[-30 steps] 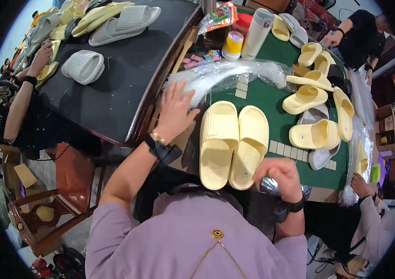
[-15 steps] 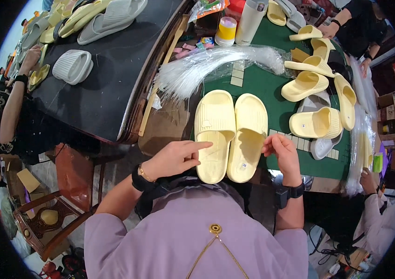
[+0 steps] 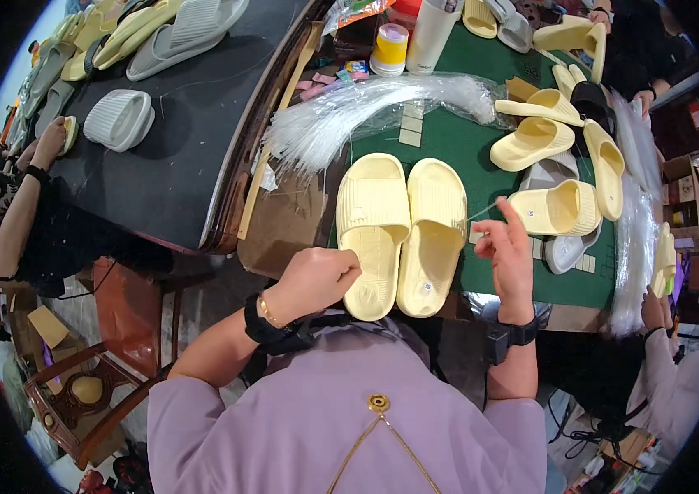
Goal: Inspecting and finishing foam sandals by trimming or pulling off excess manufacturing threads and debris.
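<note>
A pair of pale yellow slide slippers stands side by side before me, the left slipper (image 3: pixel 372 206) and the right slipper (image 3: pixel 434 189), toes pointing away. My left hand (image 3: pixel 320 280) is closed, knuckles up, at the left slipper's outer edge by the heel; its fingertips are hidden. My right hand (image 3: pixel 504 259) is raised just right of the right slipper, index finger extended and the others curled. A thin clear plastic strand (image 3: pixel 483 212) runs from that slipper's strap to its fingers. Beyond the slippers lies a bundle of clear plastic strands (image 3: pixel 366 115).
More yellow slippers (image 3: pixel 532 144) and grey ones lie on the green mat (image 3: pixel 481 300) to the right. A white bottle (image 3: pixel 434 37) and a yellow-banded tub (image 3: pixel 390 51) stand behind. Co-workers' hands are at both sides. A black table (image 3: pixel 193 140) with slippers is at left.
My right hand has risen from the right slipper's side, and the strand now shows at its fingers. My left hand's pointing index finger has curled in, and the hand has drawn back slightly.
</note>
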Demonstrator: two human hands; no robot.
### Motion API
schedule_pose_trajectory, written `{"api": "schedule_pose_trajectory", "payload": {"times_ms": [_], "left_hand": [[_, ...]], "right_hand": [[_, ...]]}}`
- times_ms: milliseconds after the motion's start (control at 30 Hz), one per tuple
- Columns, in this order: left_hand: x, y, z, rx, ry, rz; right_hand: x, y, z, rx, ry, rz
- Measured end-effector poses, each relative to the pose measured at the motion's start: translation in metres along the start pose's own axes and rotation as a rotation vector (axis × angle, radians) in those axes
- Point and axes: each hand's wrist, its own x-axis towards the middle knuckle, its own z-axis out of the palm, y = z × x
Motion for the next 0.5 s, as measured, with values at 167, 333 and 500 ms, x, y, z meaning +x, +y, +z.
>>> {"api": "schedule_pose_trajectory", "payload": {"times_ms": [167,333,500], "left_hand": [[0.001,0.009,-0.017,0.024,0.049,-0.022],[0.005,0.027,-0.027,0.058,0.044,0.044],[0.005,0.045,-0.042,0.168,0.112,0.135]], "right_hand": [[-0.014,-0.016,0.010,-0.256,0.206,-0.320],[-0.028,-0.017,0.040,-0.599,-0.167,-0.427],[-0.034,-0.010,0.048,-0.764,-0.317,-0.515]]}}
